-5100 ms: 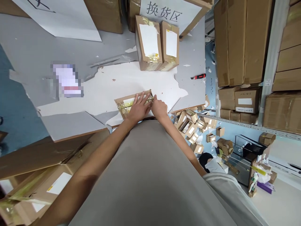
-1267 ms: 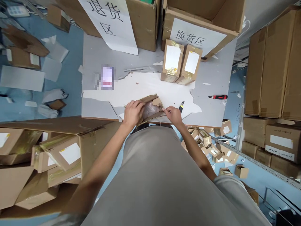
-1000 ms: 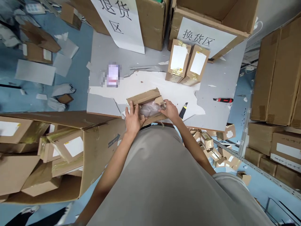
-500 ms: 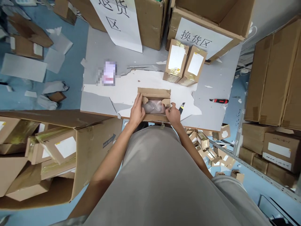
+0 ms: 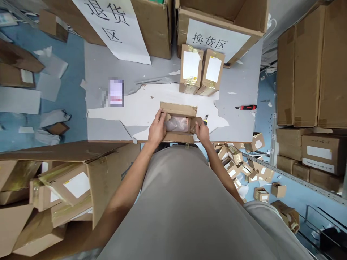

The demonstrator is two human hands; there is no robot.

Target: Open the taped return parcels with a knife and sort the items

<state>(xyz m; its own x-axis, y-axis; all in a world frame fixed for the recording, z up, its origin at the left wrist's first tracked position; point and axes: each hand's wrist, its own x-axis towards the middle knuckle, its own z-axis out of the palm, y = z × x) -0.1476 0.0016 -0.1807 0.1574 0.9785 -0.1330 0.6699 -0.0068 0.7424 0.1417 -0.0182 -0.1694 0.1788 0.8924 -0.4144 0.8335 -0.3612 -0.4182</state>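
Observation:
A small cardboard box [image 5: 179, 108] lies open at the table's front edge, its long flaps folded outward. Inside is something wrapped in clear, crinkled plastic [image 5: 176, 124]; what it is I cannot make out. My left hand [image 5: 157, 128] is closed round the box's left end, fingertips at the upper left corner. On the right, my right hand [image 5: 203, 133] pinches the short end flap [image 5: 196, 124] between thumb and fingers. Just beyond that hand lies a yellow-and-black utility knife [image 5: 206, 119], partly hidden by it.
Two taped boxes with white labels [image 5: 191, 65] stand behind, before a large open carton [image 5: 219, 21]. A red utility knife [image 5: 248, 107] lies right on the table [image 5: 238, 126]. At left is a blurred phone-like rectangle [image 5: 116, 92]. A carton of parcels [image 5: 108, 184] stands lower left.
The box's right end flap has swung outward with my right hand on it. My left hand stays on the left end. The whole view has shifted slightly.

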